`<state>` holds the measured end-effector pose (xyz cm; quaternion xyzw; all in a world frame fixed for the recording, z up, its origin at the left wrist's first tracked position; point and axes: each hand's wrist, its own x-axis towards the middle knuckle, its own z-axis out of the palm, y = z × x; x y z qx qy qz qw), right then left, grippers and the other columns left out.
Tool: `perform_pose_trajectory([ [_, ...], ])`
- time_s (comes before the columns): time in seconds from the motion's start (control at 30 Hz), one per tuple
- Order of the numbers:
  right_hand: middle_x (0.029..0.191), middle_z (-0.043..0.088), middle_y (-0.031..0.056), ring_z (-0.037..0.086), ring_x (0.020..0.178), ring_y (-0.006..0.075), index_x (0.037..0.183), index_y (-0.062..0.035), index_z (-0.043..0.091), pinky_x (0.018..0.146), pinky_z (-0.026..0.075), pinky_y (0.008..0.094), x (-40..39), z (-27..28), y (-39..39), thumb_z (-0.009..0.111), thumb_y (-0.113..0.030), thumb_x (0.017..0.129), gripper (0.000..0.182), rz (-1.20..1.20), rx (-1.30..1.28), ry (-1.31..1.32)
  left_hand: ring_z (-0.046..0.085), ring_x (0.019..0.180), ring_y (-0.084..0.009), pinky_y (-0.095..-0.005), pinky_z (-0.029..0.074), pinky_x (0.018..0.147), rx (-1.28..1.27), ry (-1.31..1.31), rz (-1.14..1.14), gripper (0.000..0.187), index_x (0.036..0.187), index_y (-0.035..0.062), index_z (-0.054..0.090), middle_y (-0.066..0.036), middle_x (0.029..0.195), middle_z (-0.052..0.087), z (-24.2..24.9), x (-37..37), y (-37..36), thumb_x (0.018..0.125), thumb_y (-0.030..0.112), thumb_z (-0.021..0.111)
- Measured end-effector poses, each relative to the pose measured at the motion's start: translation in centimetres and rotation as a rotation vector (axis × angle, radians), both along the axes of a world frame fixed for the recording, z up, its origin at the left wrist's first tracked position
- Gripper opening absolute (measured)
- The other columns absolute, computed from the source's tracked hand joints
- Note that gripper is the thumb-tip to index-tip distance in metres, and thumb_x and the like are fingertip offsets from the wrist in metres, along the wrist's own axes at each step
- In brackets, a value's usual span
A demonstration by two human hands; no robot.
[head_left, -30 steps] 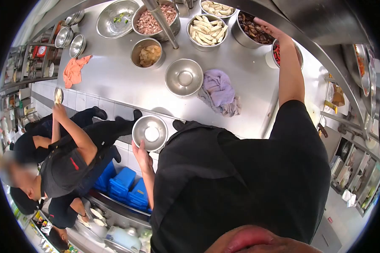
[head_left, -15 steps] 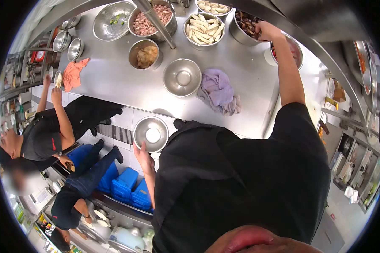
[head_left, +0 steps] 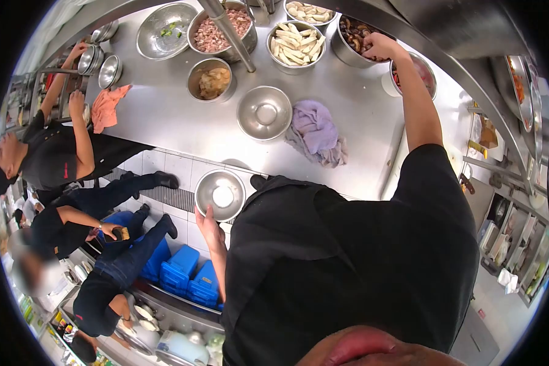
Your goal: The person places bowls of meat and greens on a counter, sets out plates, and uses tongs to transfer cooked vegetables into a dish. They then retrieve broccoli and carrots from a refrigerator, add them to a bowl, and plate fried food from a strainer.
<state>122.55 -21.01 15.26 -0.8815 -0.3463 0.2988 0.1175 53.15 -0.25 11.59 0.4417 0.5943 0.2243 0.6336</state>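
Note:
My left hand (head_left: 210, 228) grips the rim of a steel bowl (head_left: 221, 198), held off the table's front edge above the floor; nothing shows inside it. At the back right, my right hand (head_left: 382, 47) reaches into a deep steel pot (head_left: 355, 55), fingers curled down among dark brown pieces (head_left: 355, 29) that look like sliced mushrooms. My fingertips are partly hidden there. Left of the pot stands a bowl of pale cut strips (head_left: 295, 46). A white container with red bits (head_left: 418, 70) sits partly under my right forearm.
On the steel table (head_left: 165, 116) are another steel bowl (head_left: 264, 113), a lilac cloth (head_left: 314, 125), a pot of yellowish pieces (head_left: 213, 82), diced pink meat (head_left: 222, 29) and a colander (head_left: 165, 33). A metal post (head_left: 229, 36) rises at the back. Co-workers stand at left, one touching stacked bowls (head_left: 90, 60).
My right hand has shifted slightly within the pot. At left, a co-worker's hand has moved up to the stacked bowls, and another co-worker has come further into view.

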Motion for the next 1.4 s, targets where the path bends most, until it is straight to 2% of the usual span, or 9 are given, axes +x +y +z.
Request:
perform_pose_trajectory([
  [0.23,0.077,0.055,-0.0076,0.048,0.07,0.0042,0.108,-0.017,0.065,0.054,0.036,0.0274,2.0,-2.2,-3.0,0.074,-0.037,0.085,0.031,-0.451,0.421,0.285,0.06,0.109,-0.02,-0.0335,0.047,0.095,0.028,-0.128,0.029,0.039,0.134,-0.0011,0.048,-0.014,0.123,0.061,-0.5,-1.1,-0.1,0.095,-0.003,0.05],
  [0.37,0.09,0.065,-0.0041,0.057,0.081,0.0054,0.112,-0.0123,0.064,0.062,0.044,0.0226,-13.8,8.2,3.4,0.073,-0.029,0.087,0.032,-0.086,0.375,0.424,0.061,0.107,-0.02,-0.0333,0.048,0.093,0.025,-0.13,0.018,0.039,0.134,-0.0007,0.048,-0.014,0.122,0.061,-1.1,-0.5,-0.2,0.095,-0.001,0.05],
  [0.53,0.101,0.068,0.0115,0.064,0.089,0.0167,0.117,-0.0057,0.065,0.075,0.055,0.0332,-24.2,1.6,10.9,0.074,-0.035,0.083,0.046,0.25,0.227,0.516,0.061,0.104,-0.0188,-0.0327,0.049,0.09,-0.011,-0.027,-0.065,0.037,0.133,-0.0003,0.049,-0.014,0.12,0.062,1.2,2.1,-0.2,0.096,0.002,0.051],
  [0.6,0.102,0.068,0.016,0.067,0.092,0.0229,0.114,-0.0045,0.065,0.074,0.055,0.0357,-26.3,0.6,11.5,0.075,-0.031,0.083,0.042,0.309,0.349,0.132,0.061,0.103,-0.0178,-0.0327,0.049,0.089,-0.043,0.089,-0.051,0.036,0.132,-0.0002,0.049,-0.013,0.118,0.063,3.8,3.5,-0.6,0.095,0.002,0.052],
  [0.7,0.098,0.071,0.0128,0.069,0.086,0.027,0.113,-0.008,0.066,0.08,0.053,0.0399,-23.1,5.6,9.1,0.068,-0.022,0.087,0.03,-0.107,0.404,0.146,0.061,0.104,-0.0181,-0.032,0.049,0.09,0.111,-0.007,0.029,0.037,0.132,-0.0003,0.049,-0.013,0.119,0.062,2.4,1.1,-1.0,0.094,0.0,0.052],
  [0.8,0.104,0.069,0.0173,0.065,0.095,0.0381,0.108,-0.0109,0.067,0.083,0.051,0.048,-11.3,2.4,5.8,0.058,-0.02,0.089,0.023,-0.097,0.342,-0.621,0.058,0.112,-0.0206,-0.0326,0.045,0.098,0.123,-0.083,0.11,0.045,0.136,-0.0011,0.046,-0.014,0.125,0.059,1.2,-2.1,-1.3,0.092,-0.004,0.049],
  [1.1,0.093,0.073,0.012,0.07,0.093,0.029,0.097,-0.0076,0.072,0.085,0.053,0.0381,0.8,-4.0,1.3,0.071,-0.022,0.077,0.024,-0.165,0.21,-0.581,0.045,0.132,-0.026,-0.0345,0.033,0.111,0.374,0.018,0.051,0.071,0.149,0.0009,0.034,-0.019,0.147,0.04,1.2,-3.6,-2.1,0.081,-0.007,0.049],
  [1.3,0.089,0.07,0.0057,0.063,0.075,0.0073,0.109,0.0,0.068,0.068,0.052,0.0214,-14.3,1.7,3.8,0.075,-0.013,0.086,0.027,-0.305,0.743,0.197,0.053,0.124,-0.0263,-0.0341,0.036,0.108,0.304,0.09,-0.077,0.046,0.127,-0.006,0.058,-0.02,0.128,0.059,-1.6,-5.2,-1.4,0.082,-0.004,0.05],
  [1.4,0.094,0.071,0.0092,0.066,0.081,0.0129,0.116,0.0001,0.065,0.073,0.054,0.0262,-21.4,-1.3,7.9,0.075,-0.02,0.087,0.037,-0.16,0.669,0.375,0.059,0.117,-0.0243,-0.0316,0.04,0.104,0.283,0.102,-0.121,0.045,0.125,-0.0052,0.062,-0.02,0.123,0.065,-1.8,-5.5,-1.0,0.082,-0.006,0.049],
])
